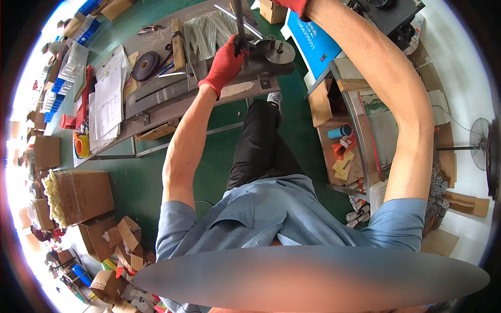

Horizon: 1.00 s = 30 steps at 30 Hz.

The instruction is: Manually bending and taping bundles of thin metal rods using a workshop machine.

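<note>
My left hand (227, 63), in a red glove, is closed at the bench's far edge, its fingers curled against an upright dark metal bar (239, 23). Just right of it sits a round metal plate with pegs (279, 52), and a thin metal rod (229, 18) slants in from the upper left. Stretched far forward, my right hand (293, 4) wears a red glove too; the top edge cuts it off and its fingers do not show. A pile of thin metal strips (203, 37) lies left of my left hand.
The workbench (229, 94) also carries a wooden block (178, 47), a dark tape roll (146, 65), pliers (151, 29) and paper sheets (108, 107). A blue panel (312, 44) and a shelf (339, 112) stand right. Cardboard boxes (83, 195) fill the left; a fan (479, 143) is far right.
</note>
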Motion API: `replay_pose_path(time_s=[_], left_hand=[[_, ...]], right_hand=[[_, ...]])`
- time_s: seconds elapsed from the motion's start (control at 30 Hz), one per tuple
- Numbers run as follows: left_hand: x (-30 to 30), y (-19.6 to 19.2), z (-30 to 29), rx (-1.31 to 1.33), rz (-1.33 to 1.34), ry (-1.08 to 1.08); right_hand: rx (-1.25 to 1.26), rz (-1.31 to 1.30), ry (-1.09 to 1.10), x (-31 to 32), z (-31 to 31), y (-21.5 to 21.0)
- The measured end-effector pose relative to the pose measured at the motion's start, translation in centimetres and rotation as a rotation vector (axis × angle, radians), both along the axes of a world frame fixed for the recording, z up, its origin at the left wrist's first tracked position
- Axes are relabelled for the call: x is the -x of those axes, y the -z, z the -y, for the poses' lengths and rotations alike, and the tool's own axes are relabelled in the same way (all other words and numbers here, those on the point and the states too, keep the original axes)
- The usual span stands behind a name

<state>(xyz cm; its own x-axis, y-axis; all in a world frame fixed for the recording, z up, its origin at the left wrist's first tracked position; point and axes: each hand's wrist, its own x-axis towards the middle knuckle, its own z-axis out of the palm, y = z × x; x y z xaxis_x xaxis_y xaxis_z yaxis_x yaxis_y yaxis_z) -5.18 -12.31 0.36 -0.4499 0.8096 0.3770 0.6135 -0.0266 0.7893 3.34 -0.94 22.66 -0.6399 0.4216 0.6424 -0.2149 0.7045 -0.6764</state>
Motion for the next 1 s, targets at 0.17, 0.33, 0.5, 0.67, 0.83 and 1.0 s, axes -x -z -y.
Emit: replay_pose_path(time_s=[0.17,0.33,0.5,0.67,0.83,1.0], left_hand=[[0.6,0.3,0.2,0.027,-0.072,-0.07],[0.8,-0.6,0.6,-0.195,-0.07,0.044],[-0.7,-0.7,0.8,-0.125,0.015,-0.072],[-0.8,0.2,0.3,-0.166,0.087,-0.037],[-0.9,1.5,-0.1,-0.099,0.067,-0.107],[-1.0,1.3,0.5,-0.094,0.074,-0.071]], right_hand=[[-0.093,-0.031,0.023,0.2,-0.2,-0.2],[-0.237,-0.043,0.014,0.6,-0.8,-1.1],[0.388,-0.094,-0.411,1.0,-1.1,-5.2],[-0.338,-0.199,0.123,0.6,-2.0,-10.4],[-0.097,-0.42,-0.145,0.1,-1.0,-11.5],[0.002,-0.297,-0.192,-0.4,-0.6,-11.5]])
